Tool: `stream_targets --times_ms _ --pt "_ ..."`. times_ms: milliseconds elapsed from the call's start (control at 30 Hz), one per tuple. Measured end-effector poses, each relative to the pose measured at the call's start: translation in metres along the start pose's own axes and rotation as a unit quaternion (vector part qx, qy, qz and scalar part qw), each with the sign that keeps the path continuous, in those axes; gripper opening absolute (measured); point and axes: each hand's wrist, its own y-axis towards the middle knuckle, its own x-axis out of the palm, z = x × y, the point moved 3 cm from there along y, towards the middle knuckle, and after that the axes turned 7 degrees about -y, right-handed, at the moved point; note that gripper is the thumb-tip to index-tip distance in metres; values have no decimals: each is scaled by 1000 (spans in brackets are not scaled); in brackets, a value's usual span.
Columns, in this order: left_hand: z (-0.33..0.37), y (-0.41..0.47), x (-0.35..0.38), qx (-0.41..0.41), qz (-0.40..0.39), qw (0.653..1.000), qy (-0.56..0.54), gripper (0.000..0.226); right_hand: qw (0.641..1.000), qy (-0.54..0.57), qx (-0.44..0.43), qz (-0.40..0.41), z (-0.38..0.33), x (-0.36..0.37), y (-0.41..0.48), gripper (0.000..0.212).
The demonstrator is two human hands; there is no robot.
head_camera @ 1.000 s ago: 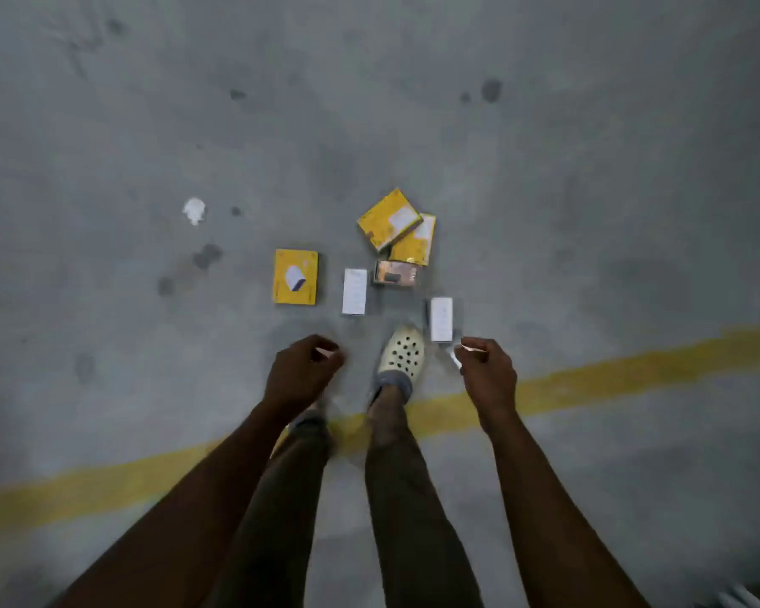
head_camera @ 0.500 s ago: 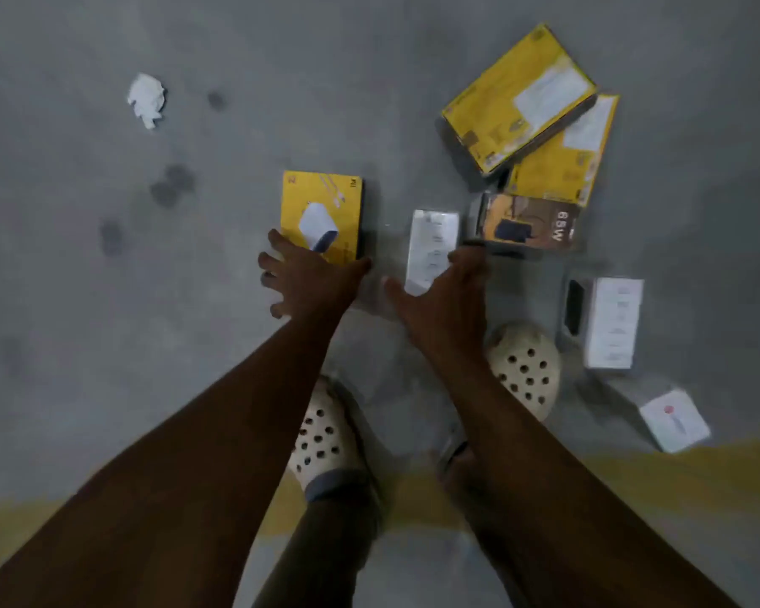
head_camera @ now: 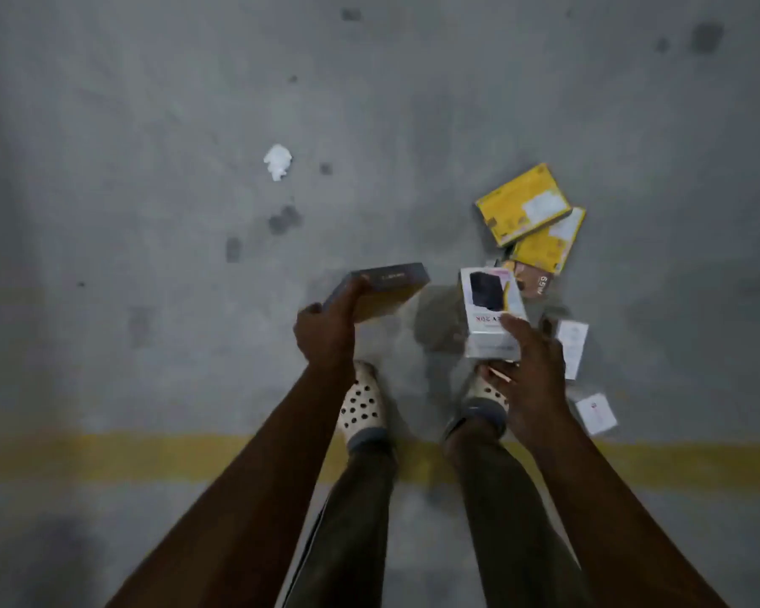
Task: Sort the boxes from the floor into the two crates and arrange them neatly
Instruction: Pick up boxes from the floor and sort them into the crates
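Note:
My left hand [head_camera: 325, 333] grips a flat yellow box [head_camera: 385, 289], tilted so its dark side edge faces up, above the floor. My right hand [head_camera: 529, 375] holds a white box [head_camera: 490, 318] with a dark picture on its face. On the floor to the right lie two overlapping yellow boxes [head_camera: 523, 204] [head_camera: 549, 245], a brown box [head_camera: 534, 280] partly hidden behind the white one, and two small white boxes [head_camera: 571, 346] [head_camera: 595, 412]. No crate is in view.
The grey concrete floor has a yellow painted line [head_camera: 150, 456] running across under my legs. My two feet in pale perforated clogs [head_camera: 360, 408] stand just below the boxes. A crumpled white scrap [head_camera: 277, 160] lies further off to the left.
Both hands reached down to the floor, took a box each and lifted them. The yellow box and the white box have left the floor; the view has risen and pulled back.

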Motion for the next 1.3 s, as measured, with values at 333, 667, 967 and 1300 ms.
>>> stream_targets --times_ms 333,667,967,1300 --pt "120 -215 -225 -270 -197 850 -407 83 987 7 21 -159 -93 40 -339 35" --pt "133 -355 -412 -81 10 866 -494 72 922 -158 -239 -262 -121 65 -545 24" --pt "45 -498 -519 277 527 788 -159 76 638 -319 -589 -381 -90 40 -655 45" --pt "-108 -648 -568 282 727 625 21 69 431 -314 -590 -607 46 -30 -758 47"
